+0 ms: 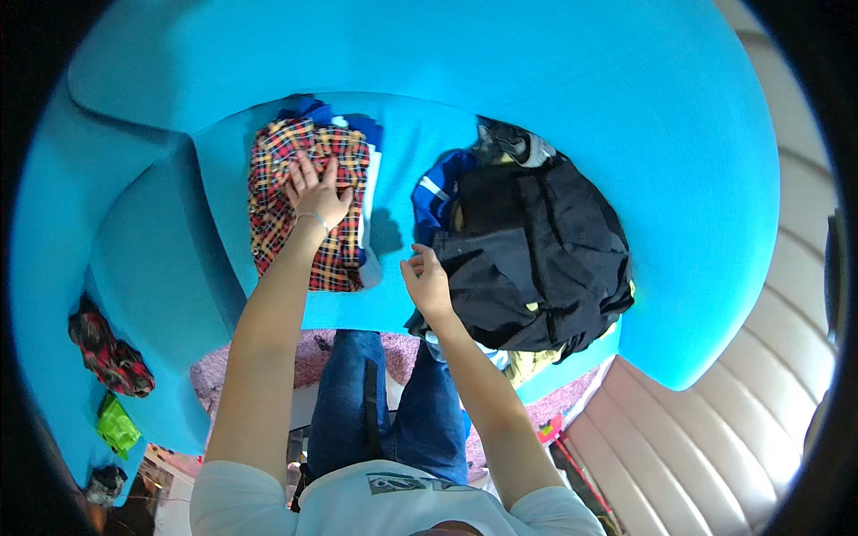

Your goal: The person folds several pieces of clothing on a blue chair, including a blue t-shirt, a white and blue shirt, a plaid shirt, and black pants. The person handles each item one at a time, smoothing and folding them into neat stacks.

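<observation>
My left hand [318, 194] lies spread flat on a folded plaid shirt [335, 258] in red, yellow and black. This shirt tops a stack of folded clothes, with white and blue cloth [370, 130] showing at its right and far edges. Over the blue sofa seat, my right hand [426, 278] hovers with loosely curled fingers and holds nothing. It is close to the left side of a heap of clothes, whether touching I cannot tell. A large black garment [536, 248] covers most of that heap. Blue cloth with a white stripe [436, 191] sticks out at its left.
The blue sofa's backrest [436, 53] curves behind both piles. On its left section lie a dark red plaid cloth [110, 348], a bright green packet [118, 426] and a small dark bundle [106, 484]. A pink rug [312, 358] covers the floor, and a padded beige panel [697, 429] stands at right.
</observation>
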A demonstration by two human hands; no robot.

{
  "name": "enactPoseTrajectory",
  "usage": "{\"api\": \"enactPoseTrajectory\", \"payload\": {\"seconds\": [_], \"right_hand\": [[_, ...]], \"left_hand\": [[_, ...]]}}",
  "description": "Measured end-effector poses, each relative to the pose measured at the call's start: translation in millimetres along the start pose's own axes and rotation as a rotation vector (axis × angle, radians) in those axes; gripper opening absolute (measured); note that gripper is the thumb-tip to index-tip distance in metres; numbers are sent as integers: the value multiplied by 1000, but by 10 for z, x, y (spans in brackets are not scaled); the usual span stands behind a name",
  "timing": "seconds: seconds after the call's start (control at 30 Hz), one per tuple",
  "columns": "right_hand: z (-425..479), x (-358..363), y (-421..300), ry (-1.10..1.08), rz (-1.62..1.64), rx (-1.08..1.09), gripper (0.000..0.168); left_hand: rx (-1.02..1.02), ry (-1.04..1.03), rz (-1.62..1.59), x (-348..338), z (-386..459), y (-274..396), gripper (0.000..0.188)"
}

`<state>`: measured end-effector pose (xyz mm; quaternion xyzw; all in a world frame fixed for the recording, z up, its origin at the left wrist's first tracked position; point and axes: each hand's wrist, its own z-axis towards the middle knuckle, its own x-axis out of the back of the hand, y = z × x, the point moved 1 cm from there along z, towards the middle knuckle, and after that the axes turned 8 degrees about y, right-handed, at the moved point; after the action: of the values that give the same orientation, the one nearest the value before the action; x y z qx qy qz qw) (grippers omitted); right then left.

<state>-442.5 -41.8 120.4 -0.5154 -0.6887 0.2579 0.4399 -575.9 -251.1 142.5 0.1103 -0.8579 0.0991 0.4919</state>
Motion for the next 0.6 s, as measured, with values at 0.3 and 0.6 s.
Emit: {"api": "enactPoseTrajectory", "payload": {"seconds": [0.3, 0.6], "right_hand": [[-99, 2064, 444, 735, -566, 237, 61], [-366, 3193, 1246, 411, -600, 247, 10]], "left_hand": [[-571, 243, -560, -1005, -1651, 1426, 61], [-409, 36, -721, -1356, -2825, 2708, 61]]}}
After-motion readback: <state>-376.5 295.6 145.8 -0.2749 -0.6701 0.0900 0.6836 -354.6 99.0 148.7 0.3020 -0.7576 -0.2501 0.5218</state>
